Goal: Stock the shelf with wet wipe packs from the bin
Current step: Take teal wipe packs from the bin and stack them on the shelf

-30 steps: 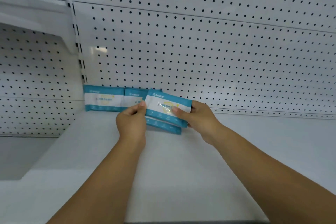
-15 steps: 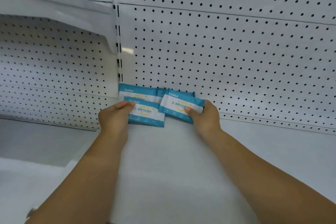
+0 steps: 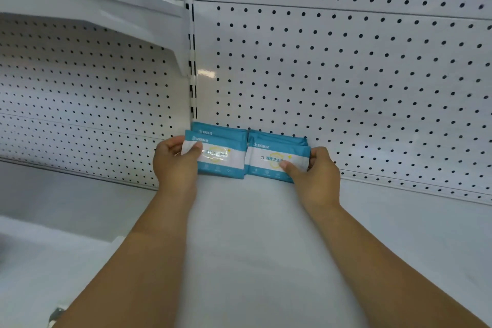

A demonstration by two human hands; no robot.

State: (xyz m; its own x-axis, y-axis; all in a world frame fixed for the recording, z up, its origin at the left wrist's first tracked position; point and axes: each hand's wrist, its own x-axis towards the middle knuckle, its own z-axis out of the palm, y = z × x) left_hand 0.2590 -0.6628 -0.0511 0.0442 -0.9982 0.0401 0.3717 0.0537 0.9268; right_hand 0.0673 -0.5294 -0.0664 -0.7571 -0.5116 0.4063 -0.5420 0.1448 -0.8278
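Observation:
Two blue-and-white wet wipe packs stand side by side at the back of the white shelf (image 3: 253, 234), against the pegboard. My left hand (image 3: 174, 165) pinches the left front pack (image 3: 221, 157) at its left end, thumb on its face. My right hand (image 3: 312, 170) pinches the right front pack (image 3: 274, 158) at its right end. Behind each front pack another pack stands upright: the left rear pack (image 3: 221, 129) and the right rear pack (image 3: 277, 137), only their top edges showing. The bin is out of view.
A white pegboard back wall (image 3: 346, 74) rises behind the packs. A slotted upright post (image 3: 192, 61) stands just left of them. An upper shelf (image 3: 80, 5) overhangs the neighbouring bay at the left, whose lower shelf (image 3: 53, 208) sits lower.
The two packs held together in front have been parted; my left hand carried one leftward, my right one rightward, and both now stand against the rear packs. The view shifted left.

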